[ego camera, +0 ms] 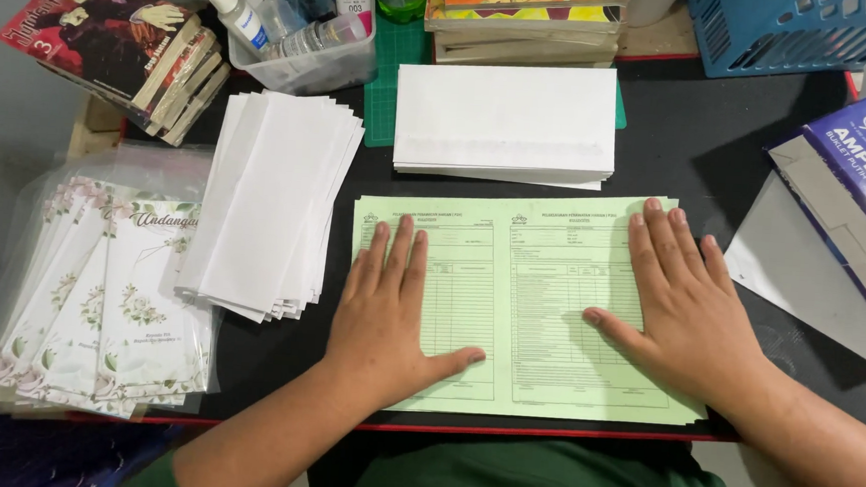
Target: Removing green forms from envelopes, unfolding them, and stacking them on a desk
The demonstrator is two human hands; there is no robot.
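A stack of pale green printed forms (541, 280) lies on the black desk (700, 140) in front of me. My left hand (389, 311) rests flat on the left half of the forms, fingers together, thumb out. Flat on the right half lies my right hand (685, 304), fingers slightly spread. Neither hand grips anything. A neat pile of white envelopes (506, 118) sits just beyond the forms. A fanned pile of folded white sheets (270, 203) lies to the left of my left hand.
Floral cards in clear sleeves (99, 303) lie at the far left. A clear tub of small bottles (310, 35), stacked books (125, 44), a second book pile (527, 19) and a blue basket (797, 30) line the back. An open envelope box (856, 199) sits right.
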